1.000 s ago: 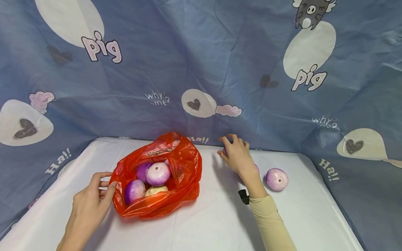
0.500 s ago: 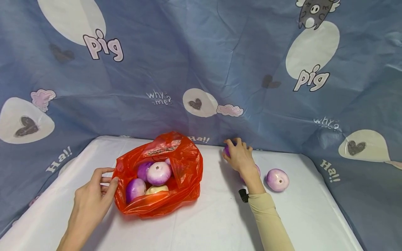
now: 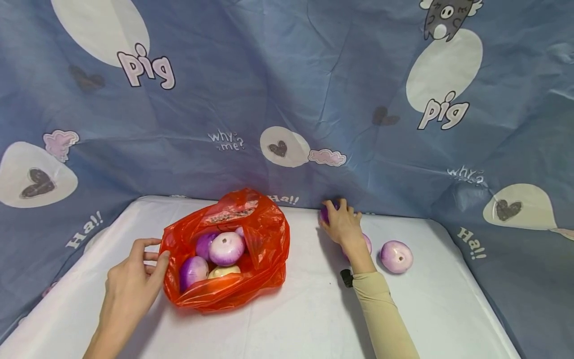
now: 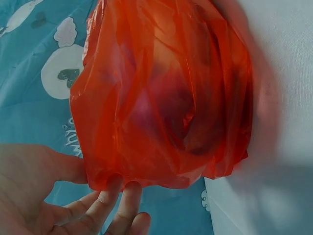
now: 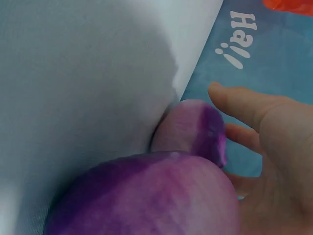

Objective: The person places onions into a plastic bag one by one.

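A red plastic bag (image 3: 271, 239) stands with its mouth spread on the white table, holding several purple-and-white onions (image 3: 226, 249) and a pale yellow one (image 3: 225, 270). At the bag's left rim, my left hand (image 3: 132, 279) pinches the plastic between thumb and fingers; in the left wrist view the bag's wall (image 4: 161, 107) hides most of what is inside. My right hand (image 3: 344, 227) reaches to the table's back edge, fingers curled round a purple onion (image 5: 183, 128). Closer to the right wrist lies a second purple onion (image 5: 146, 196), partly hidden by the arm in the head view.
Another purple-and-white onion (image 3: 396, 257) lies right of my right forearm. A blue cloth (image 3: 314, 99) printed with pigs and words rises behind the table (image 3: 291, 319). A small black piece (image 3: 347, 278) shows beside the right wrist.
My right hand has come down onto the onion at the back edge, and its fingers have drawn in round it. The left hand keeps its hold on the bag's rim.
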`<state>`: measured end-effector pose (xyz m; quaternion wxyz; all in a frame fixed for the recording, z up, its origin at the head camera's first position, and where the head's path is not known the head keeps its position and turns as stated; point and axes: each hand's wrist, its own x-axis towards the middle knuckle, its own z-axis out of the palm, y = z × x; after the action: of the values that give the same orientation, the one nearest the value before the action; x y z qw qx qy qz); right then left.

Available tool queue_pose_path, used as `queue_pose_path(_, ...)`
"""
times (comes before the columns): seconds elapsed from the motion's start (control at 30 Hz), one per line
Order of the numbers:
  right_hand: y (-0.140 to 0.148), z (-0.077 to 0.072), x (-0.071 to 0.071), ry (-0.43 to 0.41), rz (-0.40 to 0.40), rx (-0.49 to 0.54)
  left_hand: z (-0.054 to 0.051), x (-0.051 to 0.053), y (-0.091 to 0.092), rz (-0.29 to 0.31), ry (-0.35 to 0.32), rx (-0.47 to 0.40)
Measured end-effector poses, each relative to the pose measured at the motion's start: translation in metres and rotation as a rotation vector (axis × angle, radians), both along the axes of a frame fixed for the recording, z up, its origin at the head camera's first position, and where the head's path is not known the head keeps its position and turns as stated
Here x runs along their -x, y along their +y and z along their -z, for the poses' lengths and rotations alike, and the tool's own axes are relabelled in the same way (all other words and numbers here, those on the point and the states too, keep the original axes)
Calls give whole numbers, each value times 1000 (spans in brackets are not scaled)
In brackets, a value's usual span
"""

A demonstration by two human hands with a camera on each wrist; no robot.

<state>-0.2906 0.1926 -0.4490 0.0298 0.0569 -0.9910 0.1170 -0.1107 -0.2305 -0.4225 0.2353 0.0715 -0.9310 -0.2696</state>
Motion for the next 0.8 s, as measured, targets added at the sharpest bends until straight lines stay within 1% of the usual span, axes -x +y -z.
queue_pose_path(0.17, 0, 3, 0, -2, -1, -19, 0, 2, -1, -10, -5, 0)
queue_pose_path(0.37, -1, 4, 0, 23, -13, -25, 0, 2, 1, -1, 35, 6)
queue_pose_path(0.47, -2, 4, -1, 28, -17, -27, 1, 2, 2, -7, 43, 5)
queue_pose_path(0.57, -3, 1, -4, 39, -28, -26, 1, 3, 2, -13, 34, 4)
queue_pose_path(0.73, -9, -10, -10, 83, -52, -18, -1, 6, 0, -14, -23, 22)
queue_pose_path(0.8, -12, -15, -13, 101, -63, -20, -1, 7, -1, -16, -29, 33)
